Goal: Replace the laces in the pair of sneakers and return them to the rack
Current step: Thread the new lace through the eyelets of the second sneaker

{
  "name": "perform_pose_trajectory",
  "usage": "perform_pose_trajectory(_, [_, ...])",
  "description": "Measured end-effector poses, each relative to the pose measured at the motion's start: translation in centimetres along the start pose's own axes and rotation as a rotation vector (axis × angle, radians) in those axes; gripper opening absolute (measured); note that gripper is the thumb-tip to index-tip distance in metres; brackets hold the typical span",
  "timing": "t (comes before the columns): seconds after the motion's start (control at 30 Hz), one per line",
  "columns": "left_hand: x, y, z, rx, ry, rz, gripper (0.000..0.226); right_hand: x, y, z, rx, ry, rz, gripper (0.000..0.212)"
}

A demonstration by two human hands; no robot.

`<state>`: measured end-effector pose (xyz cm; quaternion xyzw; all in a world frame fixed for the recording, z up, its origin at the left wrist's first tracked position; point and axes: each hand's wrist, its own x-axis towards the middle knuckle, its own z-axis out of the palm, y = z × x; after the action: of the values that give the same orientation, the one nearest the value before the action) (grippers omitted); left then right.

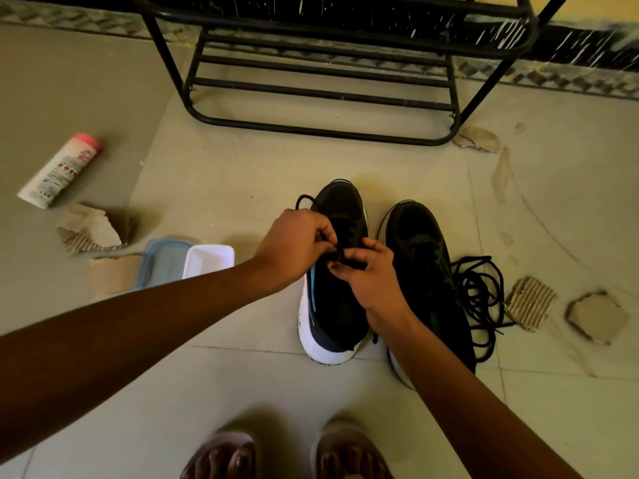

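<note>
One lace [304, 201] sits pinched between left grip [294, 243] and right grip [370, 274], rack [321, 94] beyond.

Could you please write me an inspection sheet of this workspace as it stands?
Surface: tiled floor, stained in places.
Job's things: left sneaker and right sneaker side by side, toes toward the rack; a lace in the left sneaker; loose laces heaped right of the right sneaker.
Clutter: bottle lying on its side; tub beside its lid; cardboard scraps scattered on both sides.
Grippers: left hand and right hand both pinch the lace over the left sneaker.
Cables: nothing seen.
Surroundings: wall behind the rack; sandalled feet at the bottom edge.
</note>
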<state>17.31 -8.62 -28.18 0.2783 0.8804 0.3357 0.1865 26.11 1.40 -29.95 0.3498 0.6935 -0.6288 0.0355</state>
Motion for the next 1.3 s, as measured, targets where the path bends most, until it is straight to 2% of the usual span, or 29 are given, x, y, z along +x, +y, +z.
perform_pose_trajectory(0.17, [-0.2,0.5,-0.1,0.190,-0.082,0.091,0.026,0.0,0.0,0.1,0.006,0.007,-0.015,0.020])
perform_pose_trajectory(0.3, [0.0,0.0,-0.3,0.075,-0.002,0.047,0.014,0.0,0.1,0.0,-0.001,0.000,-0.020,0.015])
perform_pose_trajectory(0.37, [0.2,-0.1,-0.3,0.051,-0.023,0.043,0.011,0.0,0.2,0.0,-0.014,0.000,-0.017,0.012])
perform_pose_trajectory(0.6, [-0.4,0.0,0.0,0.143,-0.075,0.033,0.013,-0.1,0.1,-0.1,-0.029,-0.023,-0.020,0.013])
perform_pose_trajectory(0.7, [-0.5,0.3,0.2,0.285,-0.104,0.043,0.015,0.0,0.1,-0.1,-0.054,-0.021,-0.014,0.014])
perform_pose_trajectory(0.83, [-0.3,1.2,0.0,0.571,-0.154,0.148,0.024,0.0,0.2,0.0,-0.073,-0.014,-0.017,0.017])
perform_pose_trajectory(1.0, [-0.5,2.0,0.0,0.795,-0.171,0.242,0.030,-0.1,0.3,-0.1,-0.127,-0.019,-0.044,0.023])
perform_pose_trajectory(1.1, [-0.3,1.9,0.0,0.712,-0.190,0.233,0.027,-0.3,0.5,-0.3,-0.154,-0.042,-0.076,0.019])
perform_pose_trajectory(1.17, [0.0,1.5,-0.1,0.549,-0.181,0.160,0.023,-0.4,0.5,-0.3,-0.009,-0.048,-0.015,0.009])
perform_pose_trajectory(1.23, [0.0,0.9,-0.1,0.337,-0.150,0.059,0.019,-0.3,0.6,-0.5,0.164,-0.033,0.038,0.026])
perform_pose_trajectory(1.3, [-0.1,0.3,0.1,0.134,-0.088,0.021,0.015,-0.1,0.7,-0.7,0.033,-0.010,-0.035,0.021])
